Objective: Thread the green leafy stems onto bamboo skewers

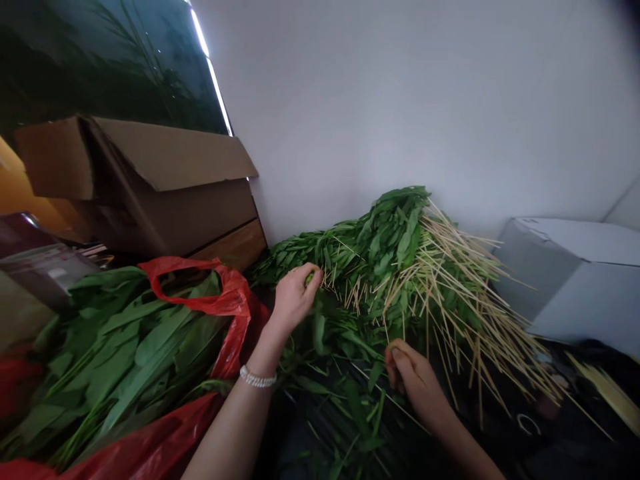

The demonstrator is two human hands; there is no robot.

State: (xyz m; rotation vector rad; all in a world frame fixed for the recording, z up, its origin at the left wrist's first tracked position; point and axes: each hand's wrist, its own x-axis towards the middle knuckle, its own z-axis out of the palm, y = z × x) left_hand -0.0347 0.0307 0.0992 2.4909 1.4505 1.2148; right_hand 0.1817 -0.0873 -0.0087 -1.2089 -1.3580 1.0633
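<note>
My left hand (296,297), with a white beaded bracelet (257,378) at its wrist, is closed in a pinch with a bit of green leaf (309,277) showing between thumb and fingers. Lower and to the right, my right hand (411,375) is also closed, thumb against the fingers; what it grips is hidden. Behind both hands, against the wall, lies a heap of green leaves (395,223) threaded on thin wooden skewers (480,313), whose bare ends fan out to the right. Loose leaves and cut stems (357,400) lie scattered on the dark surface under the hands.
A red plastic bag (235,303) full of large leafy stems (130,340) stands on the left. Behind it is an open cardboard box (180,213). A white box (590,267) stands at right by the white wall, with pale sticks (607,393) in front of it.
</note>
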